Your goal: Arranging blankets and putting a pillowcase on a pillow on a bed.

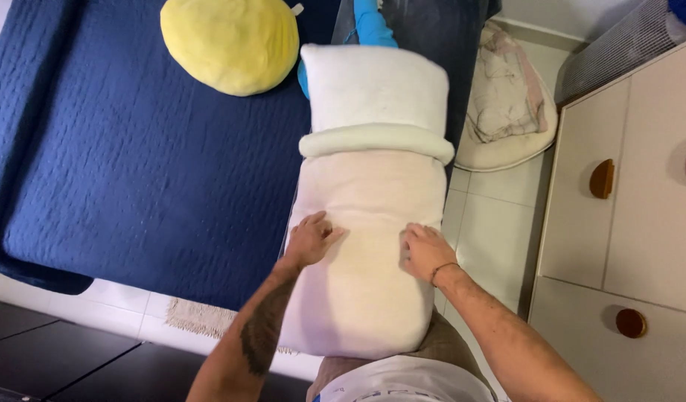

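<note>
Bedroom conditions, head view: a bed with a dark blue quilted cover (119,156) is taking up the left and centre, standing on a white tiled floor (492,216). A round yellow cushion (230,43) is lying on the cover near its far end. A small fringed beige rug (198,318) is showing on the tiles below the bed's near edge. To the right, a cream cabinet (633,223) with round wooden knobs is standing beside the tiles, and a pale round pet bed (506,112) is resting on the floor between it and the bed. A bright blue item (371,26) is partly showing beyond the pillow; its kind cannot be told.

A long white pillow (365,246) is lying lengthwise along the right edge of the bed, its near end reaching toward the person's waist. Its far part is appearing whiter, with a rolled band of fabric crossing it, so the cover appears to be sitting partway along.

The left hand (311,240) is pressing on the pillow's left side, fingers curled into the fabric. The right hand (425,251), with a thin band at the wrist, is doing likewise on the right side. Whether either hand is pinching the fabric or only pushing down cannot be told.
</note>
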